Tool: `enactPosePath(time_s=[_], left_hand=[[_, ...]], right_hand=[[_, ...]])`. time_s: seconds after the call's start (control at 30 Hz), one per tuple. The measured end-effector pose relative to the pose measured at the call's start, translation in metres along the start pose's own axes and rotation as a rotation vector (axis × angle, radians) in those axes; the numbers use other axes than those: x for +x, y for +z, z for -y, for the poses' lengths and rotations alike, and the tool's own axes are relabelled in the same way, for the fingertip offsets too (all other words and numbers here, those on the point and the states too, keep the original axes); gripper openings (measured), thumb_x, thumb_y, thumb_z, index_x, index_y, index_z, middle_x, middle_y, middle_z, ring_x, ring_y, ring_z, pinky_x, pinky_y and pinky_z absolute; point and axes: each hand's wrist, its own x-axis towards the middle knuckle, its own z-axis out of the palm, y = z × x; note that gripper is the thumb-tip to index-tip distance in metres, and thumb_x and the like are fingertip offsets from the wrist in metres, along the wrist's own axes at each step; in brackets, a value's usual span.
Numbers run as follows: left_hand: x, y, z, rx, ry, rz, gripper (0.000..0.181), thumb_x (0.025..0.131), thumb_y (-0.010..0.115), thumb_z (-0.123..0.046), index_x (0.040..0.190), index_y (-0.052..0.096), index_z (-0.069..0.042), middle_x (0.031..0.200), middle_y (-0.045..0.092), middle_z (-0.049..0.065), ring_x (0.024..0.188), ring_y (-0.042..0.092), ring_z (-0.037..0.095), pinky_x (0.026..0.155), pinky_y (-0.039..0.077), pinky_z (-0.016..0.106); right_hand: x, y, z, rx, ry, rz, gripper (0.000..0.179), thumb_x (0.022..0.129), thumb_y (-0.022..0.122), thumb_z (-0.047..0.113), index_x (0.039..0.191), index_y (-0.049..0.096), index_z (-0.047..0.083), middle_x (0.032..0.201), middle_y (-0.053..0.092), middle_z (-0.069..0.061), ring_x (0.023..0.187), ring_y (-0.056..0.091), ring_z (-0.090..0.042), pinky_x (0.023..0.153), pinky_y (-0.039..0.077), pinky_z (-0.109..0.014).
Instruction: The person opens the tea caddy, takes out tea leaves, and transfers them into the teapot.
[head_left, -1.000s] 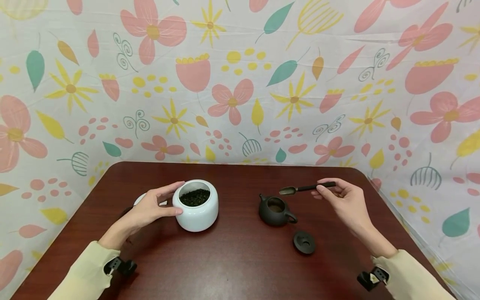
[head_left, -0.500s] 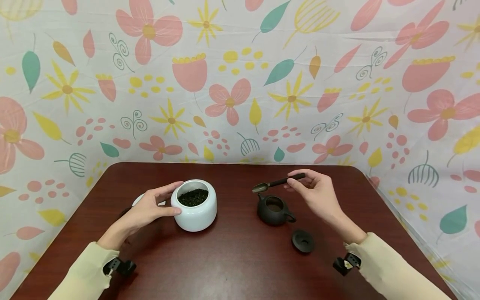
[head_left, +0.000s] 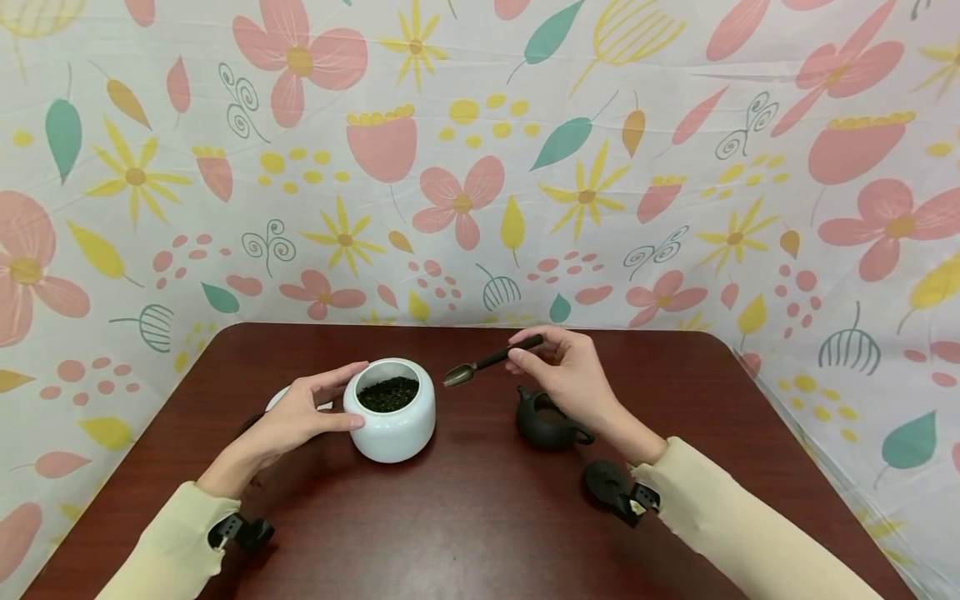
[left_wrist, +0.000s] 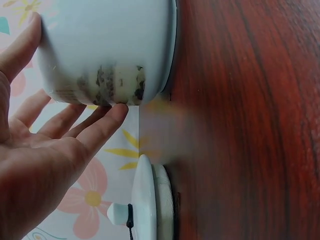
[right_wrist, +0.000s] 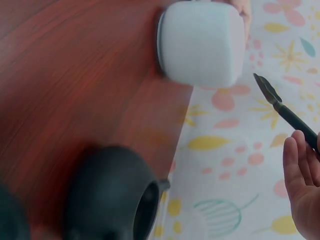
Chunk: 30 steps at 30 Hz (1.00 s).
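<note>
A white ceramic jar (head_left: pixel 396 437) stands uncovered on the table, with dark tea leaves (head_left: pixel 388 395) inside. My left hand (head_left: pixel 302 412) holds the jar's left side, thumb in front and fingers behind. Between thumb and fingers, my right hand (head_left: pixel 572 377) pinches the dark handle of a tea scoop (head_left: pixel 495 358). The scoop's metal bowl, which looks bare, hangs in the air just right of the jar's rim. Beneath the right hand sits a dark teapot (head_left: pixel 542 432), its opening partly covered by that hand. In the right wrist view, the scoop (right_wrist: pixel 287 114) points toward the jar (right_wrist: pixel 202 45).
The teapot's round dark lid (head_left: pixel 600 479) lies near the right wrist camera, which overlaps it. Behind the left hand is the jar's white lid (head_left: pixel 276 398), its knob showing in the left wrist view. A flowered cloth (head_left: pixel 465 208) hangs behind the brown table (head_left: pixel 450 533).
My right hand has carried the scoop leftward, from right of the teapot, over it, to beside the jar. The left hand stays on the jar.
</note>
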Motion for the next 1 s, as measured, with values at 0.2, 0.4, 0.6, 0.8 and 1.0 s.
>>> enactPosePath(time_s=[0.2,0.4,0.6,0.8,1.0], left_hand=[[0.001,0.0,0.0,0.001,-0.002,0.007,0.08,0.089,0.088,-0.017,0.159,0.05,-0.016,0.157,0.052,0.01,0.147,0.044,0.034,0.111,0.043,0.048],[0.002,-0.001,-0.002,0.006,-0.003,0.013,0.08,0.088,0.088,-0.016,0.159,0.05,-0.015,0.156,0.053,0.01,0.144,0.047,0.035,0.109,0.045,0.048],[0.004,-0.004,-0.005,0.014,0.008,0.024,0.083,0.087,0.088,-0.014,0.159,0.048,-0.01,0.158,0.05,0.01,0.144,0.047,0.039,0.113,0.035,0.064],[0.006,-0.006,-0.004,0.019,0.003,0.034,0.085,0.087,0.089,-0.014,0.16,0.046,-0.008,0.159,0.05,0.01,0.145,0.046,0.039,0.115,0.032,0.067],[0.007,-0.006,-0.003,0.021,0.006,0.041,0.085,0.087,0.089,-0.014,0.16,0.046,-0.008,0.16,0.048,0.01,0.145,0.046,0.039,0.114,0.033,0.067]], right_hand=[[0.012,0.023,0.002,-0.004,-0.028,0.032,0.013,0.098,0.076,0.007,0.111,0.076,0.004,0.087,0.078,-0.006,0.084,0.076,-0.022,0.068,0.056,-0.03],[0.024,0.042,0.006,0.012,-0.052,0.043,0.012,0.097,0.078,0.006,0.108,0.077,0.005,0.084,0.078,-0.005,0.081,0.075,-0.025,0.065,0.053,-0.027],[0.032,0.062,0.007,-0.025,-0.035,0.104,0.011,0.098,0.077,0.008,0.11,0.076,0.009,0.087,0.077,-0.008,0.081,0.074,-0.02,0.067,0.053,-0.031],[0.039,0.079,0.007,-0.051,-0.051,0.166,0.01,0.098,0.076,0.006,0.109,0.075,0.005,0.088,0.075,-0.005,0.079,0.072,-0.017,0.069,0.055,-0.038],[0.042,0.092,0.007,-0.085,-0.057,0.225,0.011,0.098,0.076,0.006,0.109,0.075,0.004,0.095,0.073,0.002,0.086,0.071,-0.024,0.072,0.057,-0.044]])
